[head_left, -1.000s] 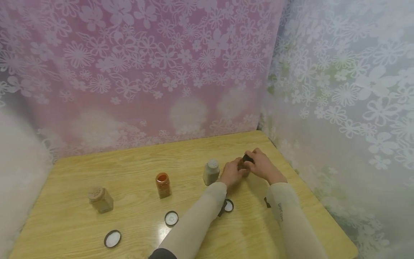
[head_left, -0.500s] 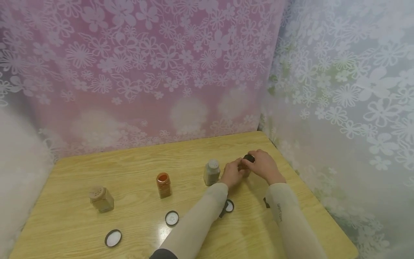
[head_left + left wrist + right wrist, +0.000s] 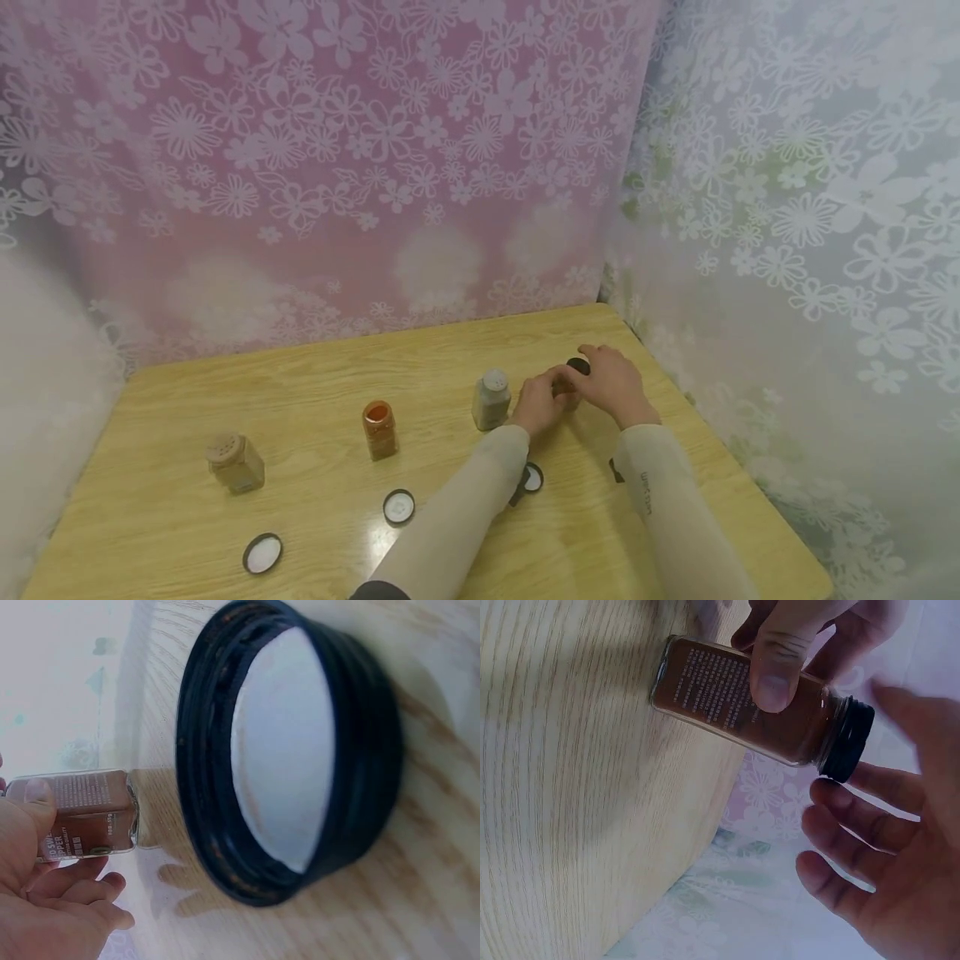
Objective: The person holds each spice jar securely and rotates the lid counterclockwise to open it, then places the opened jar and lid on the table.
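My left hand (image 3: pixel 537 404) grips a glass spice jar (image 3: pixel 720 705) of reddish-brown powder, thumb (image 3: pixel 772 682) across its printed label. The jar stands upright at the right of the table, its base at the wood. A black lid (image 3: pixel 847 740) sits on its neck. Around that lid my right hand (image 3: pixel 922 847) is spread, fingertips close beside the rim and the thumb blurred and apart from it. Left of my hands stands a jar with a pale perforated top (image 3: pixel 491 404). A loose black lid with a white liner (image 3: pixel 289 750) lies near my left wrist.
An orange-red jar with an uncovered mouth (image 3: pixel 380 433) stands mid-table. Farther left is a tan jar with a perforated top (image 3: pixel 236 467). Two more upturned lids lie nearer me, one in the middle (image 3: pixel 399 507) and another at left (image 3: pixel 262 553). Flowered curtains (image 3: pixel 375 167) surround the table (image 3: pixel 315 375).
My right hand's fingers have gone from closing around the black lid to spreading away from it. The left hand keeps holding the jar in the same place.
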`<state>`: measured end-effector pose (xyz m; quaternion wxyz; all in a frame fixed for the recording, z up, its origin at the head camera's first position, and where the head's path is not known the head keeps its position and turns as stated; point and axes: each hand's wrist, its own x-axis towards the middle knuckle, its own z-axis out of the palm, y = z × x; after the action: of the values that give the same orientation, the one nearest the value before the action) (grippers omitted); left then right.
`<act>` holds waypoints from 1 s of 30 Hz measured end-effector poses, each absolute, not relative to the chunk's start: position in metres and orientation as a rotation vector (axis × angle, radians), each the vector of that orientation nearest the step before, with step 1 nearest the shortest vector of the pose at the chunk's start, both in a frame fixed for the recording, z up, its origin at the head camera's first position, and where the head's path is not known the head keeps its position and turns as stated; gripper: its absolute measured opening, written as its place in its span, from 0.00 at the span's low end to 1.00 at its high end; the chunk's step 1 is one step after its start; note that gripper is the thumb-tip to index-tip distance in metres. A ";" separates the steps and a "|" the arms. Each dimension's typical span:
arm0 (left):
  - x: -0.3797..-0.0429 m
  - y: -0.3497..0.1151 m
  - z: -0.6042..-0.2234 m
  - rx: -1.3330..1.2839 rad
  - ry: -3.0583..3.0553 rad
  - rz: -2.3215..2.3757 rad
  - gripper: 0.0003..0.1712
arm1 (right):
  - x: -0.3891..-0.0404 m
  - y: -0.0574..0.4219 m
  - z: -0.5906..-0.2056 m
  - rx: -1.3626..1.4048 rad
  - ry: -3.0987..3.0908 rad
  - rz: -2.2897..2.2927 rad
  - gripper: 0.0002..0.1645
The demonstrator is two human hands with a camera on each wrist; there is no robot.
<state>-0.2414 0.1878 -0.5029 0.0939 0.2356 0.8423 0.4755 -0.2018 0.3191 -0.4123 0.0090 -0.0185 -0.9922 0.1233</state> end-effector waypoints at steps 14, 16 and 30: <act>-0.244 0.189 -0.503 0.690 2.477 1.419 0.27 | -0.201 0.319 -0.410 -0.003 -3.101 0.459 0.38; -0.243 0.189 -0.504 0.690 2.464 1.424 0.26 | -0.201 0.319 -0.411 -0.041 -3.099 0.408 0.39; -0.238 0.187 -0.498 0.685 2.457 1.412 0.30 | -0.198 0.319 -0.409 0.012 -3.115 0.516 0.35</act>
<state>-0.2381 0.1871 -0.4982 0.1129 0.2336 0.8374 0.4812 -0.1977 0.3190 -0.4091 -0.0082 0.0037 -0.9865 0.1635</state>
